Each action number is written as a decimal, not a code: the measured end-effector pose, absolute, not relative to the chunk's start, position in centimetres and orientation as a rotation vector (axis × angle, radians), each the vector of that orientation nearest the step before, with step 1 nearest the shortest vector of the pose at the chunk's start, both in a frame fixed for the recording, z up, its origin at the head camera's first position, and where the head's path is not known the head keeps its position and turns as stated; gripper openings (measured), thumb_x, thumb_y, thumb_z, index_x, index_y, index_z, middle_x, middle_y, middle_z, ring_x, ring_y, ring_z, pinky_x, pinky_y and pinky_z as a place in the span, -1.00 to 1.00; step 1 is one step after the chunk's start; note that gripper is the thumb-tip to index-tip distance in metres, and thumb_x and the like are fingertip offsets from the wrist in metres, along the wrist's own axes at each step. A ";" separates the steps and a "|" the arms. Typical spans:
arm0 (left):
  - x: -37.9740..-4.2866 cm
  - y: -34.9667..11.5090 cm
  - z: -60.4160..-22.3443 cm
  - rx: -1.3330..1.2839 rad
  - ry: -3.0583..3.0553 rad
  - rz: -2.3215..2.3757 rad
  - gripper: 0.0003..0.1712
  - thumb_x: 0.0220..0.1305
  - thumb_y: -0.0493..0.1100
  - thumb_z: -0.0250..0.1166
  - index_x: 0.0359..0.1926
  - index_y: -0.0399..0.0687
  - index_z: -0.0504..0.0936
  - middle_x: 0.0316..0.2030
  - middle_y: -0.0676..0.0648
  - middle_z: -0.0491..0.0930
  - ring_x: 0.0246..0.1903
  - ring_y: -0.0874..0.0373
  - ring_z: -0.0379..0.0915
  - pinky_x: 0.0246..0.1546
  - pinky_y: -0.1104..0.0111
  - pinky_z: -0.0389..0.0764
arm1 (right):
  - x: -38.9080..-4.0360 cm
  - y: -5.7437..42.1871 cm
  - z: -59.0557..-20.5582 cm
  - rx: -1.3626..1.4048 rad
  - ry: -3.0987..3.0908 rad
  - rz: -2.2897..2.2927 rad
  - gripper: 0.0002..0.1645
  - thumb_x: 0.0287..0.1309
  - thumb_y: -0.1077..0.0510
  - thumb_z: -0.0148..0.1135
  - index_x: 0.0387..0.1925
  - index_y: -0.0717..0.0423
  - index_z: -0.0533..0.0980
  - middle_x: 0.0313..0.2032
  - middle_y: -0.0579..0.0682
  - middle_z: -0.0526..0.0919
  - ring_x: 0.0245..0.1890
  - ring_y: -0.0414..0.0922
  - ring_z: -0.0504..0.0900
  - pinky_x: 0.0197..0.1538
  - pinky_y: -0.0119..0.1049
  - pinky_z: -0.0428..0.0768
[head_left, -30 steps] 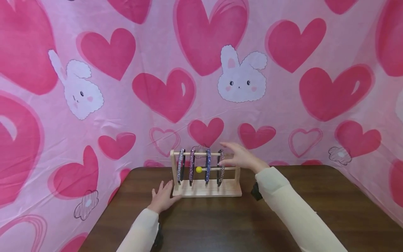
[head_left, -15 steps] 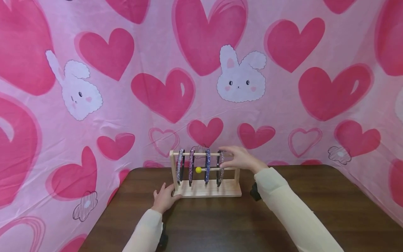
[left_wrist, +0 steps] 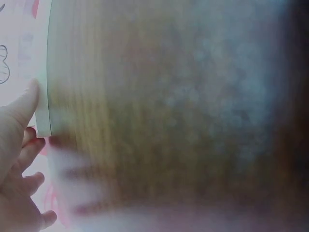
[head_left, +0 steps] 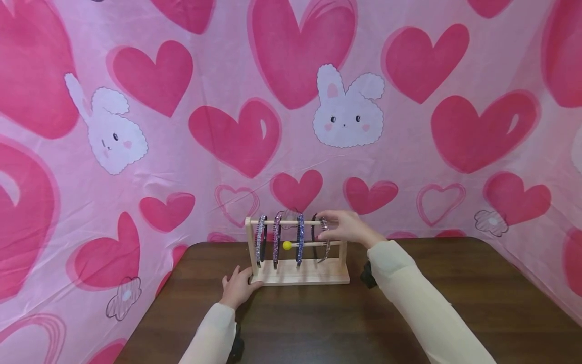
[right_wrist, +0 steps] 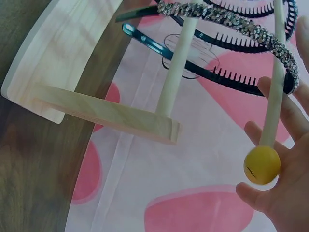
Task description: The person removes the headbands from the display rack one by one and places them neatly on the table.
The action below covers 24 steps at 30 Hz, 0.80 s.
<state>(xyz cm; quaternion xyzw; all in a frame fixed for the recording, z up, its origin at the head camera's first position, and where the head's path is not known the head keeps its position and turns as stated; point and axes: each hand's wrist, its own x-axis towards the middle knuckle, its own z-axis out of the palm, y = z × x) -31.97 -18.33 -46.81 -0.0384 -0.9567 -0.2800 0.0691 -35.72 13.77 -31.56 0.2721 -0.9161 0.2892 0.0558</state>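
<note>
1. Gripping the silver headband [head_left: 327, 247] near its top, the right hand [head_left: 347, 227] has its thumb and fingers bent round the band, towards the right end of the upper rod [head_left: 288, 222].
2. Compared with half a second ago, the glittering side of that headband stands further right, with a wider gap between it and its dark toothed side.
3. The right hand is in nearly the same place as then.
4. Beside the left end of the wooden stand [head_left: 295, 278], the left hand [head_left: 238, 287] touches the base, fingers spread apart; a second ago it sat slightly further left.
5. Hanging as before are the blue headband [head_left: 300, 240], the purple headband [head_left: 276, 240] and the pale headband [head_left: 260, 242] at far left.
6. A yellow ball [head_left: 287, 245] tips the lower rod [head_left: 313, 244], between purple and blue; the right wrist view shows a second ball [right_wrist: 262, 165] near the right palm.
7. Beneath everything is the dark bench [head_left: 327, 323], backed by a pink heart-patterned cloth [head_left: 477, 60].
</note>
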 end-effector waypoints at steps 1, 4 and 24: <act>-32.0 -18.3 -46.8 -0.118 -2.881 -0.840 -0.38 0.09 0.05 0.33 0.10 -0.23 0.51 0.09 -0.24 0.45 0.25 -0.30 0.00 0.12 -0.26 -0.22 | -35.7 13.9 -31.5 0.820 -2.771 0.924 -0.21 -0.17 -0.27 0.39 0.12 -0.03 0.47 0.09 0.05 0.50 0.08 0.05 0.46 0.07 0.06 0.37; -32.0 -18.3 -46.9 -0.114 -2.883 -0.843 -0.39 0.09 0.05 0.33 0.09 -0.23 0.51 0.09 -0.25 0.45 0.25 -0.30 0.00 0.12 -0.26 -0.22 | -35.7 14.2 -31.3 0.776 -2.744 1.049 -0.23 -0.17 -0.21 0.41 0.10 0.00 0.48 0.08 0.05 0.51 0.05 0.03 0.50 0.01 0.00 0.45; -32.1 -18.2 -46.7 -0.077 -2.893 -0.849 -0.41 0.09 0.03 0.34 0.08 -0.22 0.53 0.08 -0.24 0.46 0.25 -0.29 0.03 0.12 -0.26 -0.19 | -35.4 18.1 -30.5 0.484 -2.378 1.497 -0.53 0.10 -0.07 0.26 -0.09 0.20 0.59 -0.30 0.05 0.67 -0.25 -0.04 0.60 -0.05 -0.09 0.48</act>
